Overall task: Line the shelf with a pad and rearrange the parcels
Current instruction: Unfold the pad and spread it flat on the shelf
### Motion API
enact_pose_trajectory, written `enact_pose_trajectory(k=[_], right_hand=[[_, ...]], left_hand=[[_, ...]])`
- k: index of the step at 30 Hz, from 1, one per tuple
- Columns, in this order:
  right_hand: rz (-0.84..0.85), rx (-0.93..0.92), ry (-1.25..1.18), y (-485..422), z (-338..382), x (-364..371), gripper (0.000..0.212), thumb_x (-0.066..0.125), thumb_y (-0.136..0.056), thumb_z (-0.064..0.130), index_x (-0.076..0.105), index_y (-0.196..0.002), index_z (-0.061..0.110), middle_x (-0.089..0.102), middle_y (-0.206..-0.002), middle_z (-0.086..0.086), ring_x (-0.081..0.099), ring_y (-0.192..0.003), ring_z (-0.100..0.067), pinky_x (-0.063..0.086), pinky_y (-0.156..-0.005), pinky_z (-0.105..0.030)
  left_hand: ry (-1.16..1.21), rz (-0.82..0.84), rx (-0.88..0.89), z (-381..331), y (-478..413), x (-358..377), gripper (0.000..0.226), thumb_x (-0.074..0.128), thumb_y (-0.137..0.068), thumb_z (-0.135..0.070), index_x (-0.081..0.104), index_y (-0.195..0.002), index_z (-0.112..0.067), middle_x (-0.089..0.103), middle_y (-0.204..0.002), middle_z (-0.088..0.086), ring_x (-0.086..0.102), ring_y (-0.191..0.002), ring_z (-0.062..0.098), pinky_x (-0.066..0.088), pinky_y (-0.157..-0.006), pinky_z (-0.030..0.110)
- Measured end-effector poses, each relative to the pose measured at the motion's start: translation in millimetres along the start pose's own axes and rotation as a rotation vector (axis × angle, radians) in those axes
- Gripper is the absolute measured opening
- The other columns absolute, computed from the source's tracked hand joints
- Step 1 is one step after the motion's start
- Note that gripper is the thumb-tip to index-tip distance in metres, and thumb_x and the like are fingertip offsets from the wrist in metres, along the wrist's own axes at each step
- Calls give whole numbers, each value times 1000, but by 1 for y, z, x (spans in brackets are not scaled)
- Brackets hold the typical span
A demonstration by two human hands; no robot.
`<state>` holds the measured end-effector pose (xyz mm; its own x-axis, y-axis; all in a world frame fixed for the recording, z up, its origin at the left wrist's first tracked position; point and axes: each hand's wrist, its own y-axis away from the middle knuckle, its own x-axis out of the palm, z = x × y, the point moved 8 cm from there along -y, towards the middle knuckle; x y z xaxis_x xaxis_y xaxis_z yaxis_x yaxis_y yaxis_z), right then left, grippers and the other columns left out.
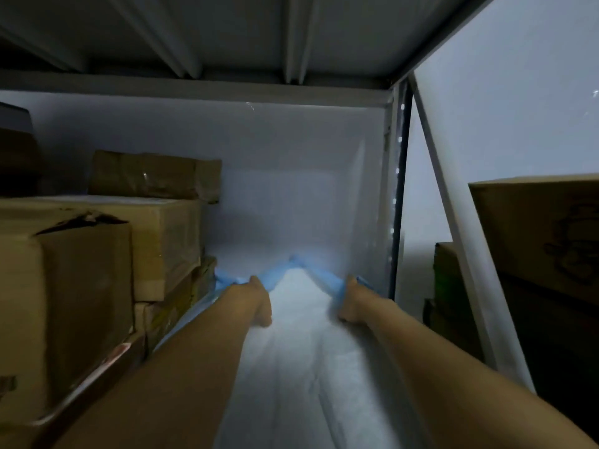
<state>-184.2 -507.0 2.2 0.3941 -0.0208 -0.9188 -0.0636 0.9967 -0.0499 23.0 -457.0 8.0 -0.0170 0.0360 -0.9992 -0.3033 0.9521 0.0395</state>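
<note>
Shelf [396,205] bay: parcels [97,254] stacked along the left side, white pad [301,351] laid down the lane beside them. Left hand [259,299] and right hand [351,303], held apart, each grip its bunched blue far edge [291,265]. Recommended: push that edge squarely to the back wall and flatten creases before shifting parcels.

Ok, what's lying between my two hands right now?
Only the pad: its white top and raised blue edge run from left hand to right hand, in the head view.

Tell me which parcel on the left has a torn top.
The nearest box, front left: its top is ripped; the others show no tear.
</note>
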Motion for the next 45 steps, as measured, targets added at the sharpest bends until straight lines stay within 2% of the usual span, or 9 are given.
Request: enact_pose_trajectory(k=[3,7,12,15,18,26,33,42,45], right_hand=[[-105,-65,41,-5,4,-14,52,50,-93,18,29,-140,18,51,-134,-17,52,-121,-34,43,-95,-37],[-56,-248,135,-5,24,-8,7,58,-89,27,56,-85,22,64,-112,-10,60,-107,-28,45,-85,-28],[136,-110,221,-27,5,28,51,49,-90,44,55,-129,12,57,-132,-10,55,-117,-28,42,-101,-32],[68,-79,345,-31,-1,25,53,45,-89,47,41,-139,29,50,-140,-10,50,-124,-31,41,-105,-39],[48,-5,417,-28,-12,24,64,39,-87,54,44,-139,17,44,-144,-11,43,-130,-31,36,-108,-41],[-476,-69,318,24,-13,-49,24,46,-95,15,61,-113,17,60,-119,-7,58,-110,-27,47,-81,-33],[-6,-138,198,10,-19,11,54,51,-93,40,48,-135,8,49,-141,-12,47,-128,-28,39,-104,-30],[52,131,15,-6,-48,22,64,66,-83,44,54,-127,-1,57,-130,-14,59,-113,-27,47,-85,-25],[24,153,46,6,-46,9,62,65,-83,44,53,-127,3,54,-132,-14,56,-116,-31,48,-93,-29]], left_hand=[[40,-123,61,-1,-14,-9,79,55,-87,-19,7,-150,-15,39,-146,14,43,-131,31,38,-104,42],[103,-187,179,-9,-25,-7,36,42,-92,-22,46,-128,-18,51,-133,13,52,-118,31,43,-98,39],[84,64,116,3,-35,39,66,26,-97,-54,9,-152,-21,9,-159,13,22,-144,31,21,-116,42],[111,57,87,8,-36,42,66,22,-97,-55,12,-151,-19,21,-156,13,32,-139,30,26,-112,40],[112,50,97,8,-30,39,60,23,-99,-49,17,-149,-17,30,-153,13,38,-135,29,30,-108,39],[79,-62,9,8,-13,29,44,31,-96,-11,29,-140,-9,35,-139,19,49,-120,32,44,-91,35],[22,-87,51,3,-1,27,47,33,-94,-5,31,-140,-9,34,-139,20,47,-122,34,42,-96,36],[162,-105,-5,12,2,34,44,30,-96,-8,27,-140,-10,29,-141,20,48,-119,30,39,-85,32],[128,-62,-17,15,10,30,46,33,-94,-12,30,-140,-7,27,-142,20,43,-125,35,40,-98,40]])
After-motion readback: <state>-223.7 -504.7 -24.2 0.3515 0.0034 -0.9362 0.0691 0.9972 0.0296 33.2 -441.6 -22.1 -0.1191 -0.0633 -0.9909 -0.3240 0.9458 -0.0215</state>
